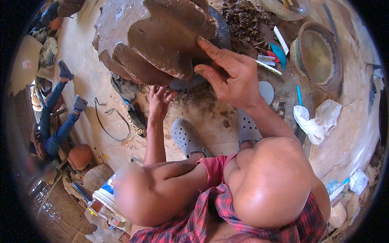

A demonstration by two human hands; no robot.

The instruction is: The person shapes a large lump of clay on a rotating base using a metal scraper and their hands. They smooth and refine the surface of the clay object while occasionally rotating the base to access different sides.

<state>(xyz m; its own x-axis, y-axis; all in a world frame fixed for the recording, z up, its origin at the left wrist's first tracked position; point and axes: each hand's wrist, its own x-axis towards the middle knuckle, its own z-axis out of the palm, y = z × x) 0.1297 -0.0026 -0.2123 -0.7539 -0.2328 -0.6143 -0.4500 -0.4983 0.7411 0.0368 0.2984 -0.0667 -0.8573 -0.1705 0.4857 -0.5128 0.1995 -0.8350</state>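
Note:
A large brown clay vessel (pixel 162 38) with a deeply fluted, scalloped wall fills the top middle, resting on a dark round support (pixel 223 30). Its surface looks damp. My right hand (pixel 239 77) reaches to its right side, index finger stretched against the wall and thumb apart near the lower edge; the other fingers curl under the palm. Below the vessel's near rim is my left hand (pixel 159 101), its fingers bent but apart, tips at the clay's underside. Neither hand visibly grips anything.
To the right lie dark clay scraps (pixel 247 28), a blue scraper (pixel 278 55), a white stick (pixel 281 40), a basin of murky water (pixel 318 56) and a plastic bag (pixel 318 119). A white bucket (pixel 107 194) stands by my left knee. Another person's legs (pixel 60 121) stretch out at left.

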